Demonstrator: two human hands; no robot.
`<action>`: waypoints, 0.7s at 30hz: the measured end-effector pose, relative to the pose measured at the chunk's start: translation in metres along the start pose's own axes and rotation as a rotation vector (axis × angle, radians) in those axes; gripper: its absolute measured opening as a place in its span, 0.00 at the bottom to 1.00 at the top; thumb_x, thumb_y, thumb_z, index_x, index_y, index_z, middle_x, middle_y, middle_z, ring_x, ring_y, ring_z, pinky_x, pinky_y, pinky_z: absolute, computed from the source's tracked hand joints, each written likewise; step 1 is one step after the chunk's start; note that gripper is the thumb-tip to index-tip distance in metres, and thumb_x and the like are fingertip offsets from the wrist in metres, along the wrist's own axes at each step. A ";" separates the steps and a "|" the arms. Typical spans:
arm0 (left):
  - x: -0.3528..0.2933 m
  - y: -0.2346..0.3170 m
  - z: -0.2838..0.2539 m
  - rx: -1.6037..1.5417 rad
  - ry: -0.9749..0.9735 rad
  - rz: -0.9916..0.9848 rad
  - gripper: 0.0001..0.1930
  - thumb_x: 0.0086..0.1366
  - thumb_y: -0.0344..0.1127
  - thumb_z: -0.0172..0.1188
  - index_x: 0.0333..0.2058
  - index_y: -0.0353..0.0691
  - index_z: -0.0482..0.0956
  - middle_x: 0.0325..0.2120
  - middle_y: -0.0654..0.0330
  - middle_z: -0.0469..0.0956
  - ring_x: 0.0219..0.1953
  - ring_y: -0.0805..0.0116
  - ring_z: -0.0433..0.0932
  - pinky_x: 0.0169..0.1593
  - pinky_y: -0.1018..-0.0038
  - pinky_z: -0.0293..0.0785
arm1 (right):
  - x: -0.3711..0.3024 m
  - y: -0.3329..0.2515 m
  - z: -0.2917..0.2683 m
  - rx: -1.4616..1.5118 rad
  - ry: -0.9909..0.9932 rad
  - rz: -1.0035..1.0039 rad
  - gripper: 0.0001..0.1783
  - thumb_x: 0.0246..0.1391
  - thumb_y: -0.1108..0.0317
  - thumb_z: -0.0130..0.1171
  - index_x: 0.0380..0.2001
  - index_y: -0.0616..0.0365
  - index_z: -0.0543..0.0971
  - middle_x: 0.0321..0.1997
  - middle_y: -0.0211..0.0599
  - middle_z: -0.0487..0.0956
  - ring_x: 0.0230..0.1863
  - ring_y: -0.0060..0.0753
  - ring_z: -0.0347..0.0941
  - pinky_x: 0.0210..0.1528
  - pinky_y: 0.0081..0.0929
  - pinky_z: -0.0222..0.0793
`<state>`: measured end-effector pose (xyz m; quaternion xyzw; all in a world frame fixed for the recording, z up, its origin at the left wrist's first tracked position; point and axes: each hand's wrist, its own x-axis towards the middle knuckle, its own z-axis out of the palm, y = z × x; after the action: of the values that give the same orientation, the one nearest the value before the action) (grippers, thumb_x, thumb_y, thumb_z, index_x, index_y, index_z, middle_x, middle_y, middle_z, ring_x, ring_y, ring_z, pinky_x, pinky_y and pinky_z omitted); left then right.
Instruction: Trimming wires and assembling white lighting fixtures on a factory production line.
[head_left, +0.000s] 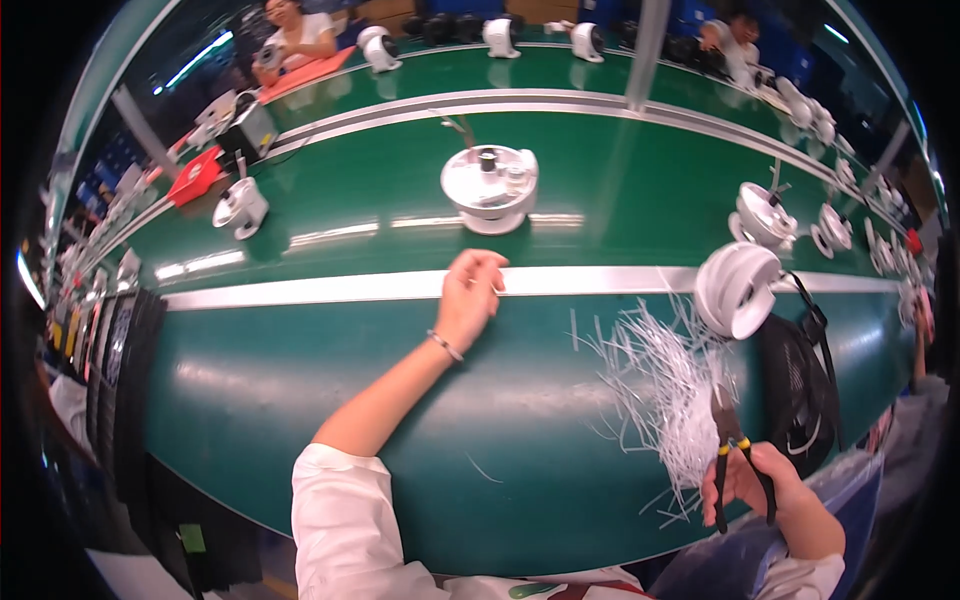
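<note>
My left hand [468, 298], with a bracelet at the wrist, is over the white rail [350, 289]. Its fingers are curled in and nothing shows in them. Just beyond it, on the green belt [360, 190], stands a round white device housing [490, 190] with a dark cylindrical part and loose wires on top. At the lower right my right hand [790, 490] holds diagonal cutting pliers [731, 432] with black and yellow handles. The jaws point away from me, over a heap of thin white plastic strips [665, 400], perhaps cable-tie offcuts.
White ringed housings [735, 290] stand right of the heap beside a black mesh bag [800, 385]. Further units sit on the belt at left [241, 208] and right [765, 215]. Black stacked trays [115, 385] edge the bench's left. Two people work across the line, near a red bin [195, 177].
</note>
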<state>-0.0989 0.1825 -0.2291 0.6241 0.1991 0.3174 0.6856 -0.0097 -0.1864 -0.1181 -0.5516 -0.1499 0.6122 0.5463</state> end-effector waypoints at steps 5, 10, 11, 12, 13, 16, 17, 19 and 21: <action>-0.017 -0.014 -0.015 0.043 -0.046 -0.065 0.07 0.60 0.32 0.45 0.31 0.37 0.71 0.13 0.68 0.65 0.11 0.84 0.56 0.13 0.87 0.50 | 0.014 0.012 -0.006 0.070 -0.018 0.011 0.29 0.49 0.51 0.39 0.36 0.74 0.68 0.29 0.52 0.73 0.28 0.48 0.72 0.34 0.36 0.69; -0.015 -0.015 -0.013 -0.025 -0.047 -0.109 0.06 0.59 0.31 0.46 0.30 0.36 0.71 0.12 0.68 0.65 0.13 0.85 0.59 0.16 0.87 0.54 | 0.015 0.013 -0.006 0.077 0.028 -0.012 0.29 0.49 0.51 0.39 0.34 0.74 0.69 0.27 0.52 0.73 0.26 0.48 0.73 0.33 0.36 0.69; -0.016 -0.015 -0.014 0.023 -0.063 -0.123 0.06 0.58 0.30 0.47 0.29 0.35 0.71 0.13 0.68 0.66 0.15 0.85 0.61 0.19 0.87 0.56 | 0.017 0.013 -0.008 0.080 0.025 -0.010 0.29 0.49 0.50 0.39 0.34 0.74 0.69 0.27 0.51 0.73 0.26 0.48 0.73 0.33 0.36 0.69; -0.018 -0.014 -0.016 0.051 -0.072 -0.111 0.06 0.58 0.30 0.47 0.29 0.35 0.71 0.13 0.68 0.67 0.16 0.84 0.62 0.19 0.87 0.57 | 0.020 0.014 -0.009 0.084 0.019 -0.006 0.30 0.49 0.50 0.39 0.34 0.74 0.69 0.27 0.51 0.73 0.27 0.48 0.73 0.33 0.37 0.69; -0.015 -0.013 -0.011 0.040 -0.089 -0.106 0.06 0.58 0.30 0.47 0.29 0.35 0.71 0.13 0.68 0.67 0.16 0.84 0.62 0.19 0.87 0.57 | 0.015 0.011 -0.006 0.082 0.038 -0.015 0.30 0.49 0.50 0.39 0.34 0.74 0.69 0.27 0.51 0.73 0.27 0.48 0.73 0.33 0.37 0.69; -0.011 -0.010 -0.005 0.076 -0.105 -0.099 0.06 0.58 0.30 0.47 0.29 0.35 0.71 0.13 0.68 0.67 0.17 0.84 0.63 0.20 0.86 0.58 | 0.009 0.006 -0.001 0.053 0.059 -0.030 0.30 0.49 0.49 0.40 0.34 0.73 0.69 0.28 0.51 0.73 0.27 0.49 0.73 0.33 0.38 0.69; -0.011 -0.011 -0.006 0.075 -0.090 -0.106 0.06 0.58 0.30 0.47 0.30 0.35 0.71 0.14 0.68 0.67 0.16 0.84 0.63 0.19 0.86 0.58 | 0.010 0.006 -0.003 0.051 0.046 -0.031 0.30 0.49 0.49 0.40 0.34 0.73 0.69 0.28 0.51 0.73 0.28 0.49 0.72 0.34 0.38 0.69; -0.011 -0.010 -0.010 0.081 -0.073 -0.111 0.06 0.58 0.31 0.47 0.30 0.36 0.71 0.14 0.68 0.68 0.16 0.84 0.63 0.19 0.86 0.57 | 0.012 0.008 -0.004 0.051 0.026 -0.034 0.30 0.49 0.49 0.40 0.35 0.73 0.69 0.28 0.51 0.73 0.28 0.49 0.72 0.34 0.39 0.69; -0.014 -0.008 -0.012 0.099 -0.074 -0.138 0.07 0.58 0.31 0.46 0.30 0.36 0.71 0.14 0.67 0.68 0.15 0.84 0.62 0.17 0.87 0.57 | 0.012 0.008 -0.004 0.056 0.018 -0.037 0.30 0.49 0.49 0.40 0.35 0.73 0.68 0.29 0.51 0.73 0.28 0.49 0.72 0.35 0.39 0.68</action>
<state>-0.1156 0.1821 -0.2399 0.6533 0.2315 0.2357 0.6812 -0.0076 -0.1807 -0.1321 -0.5386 -0.1380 0.6009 0.5743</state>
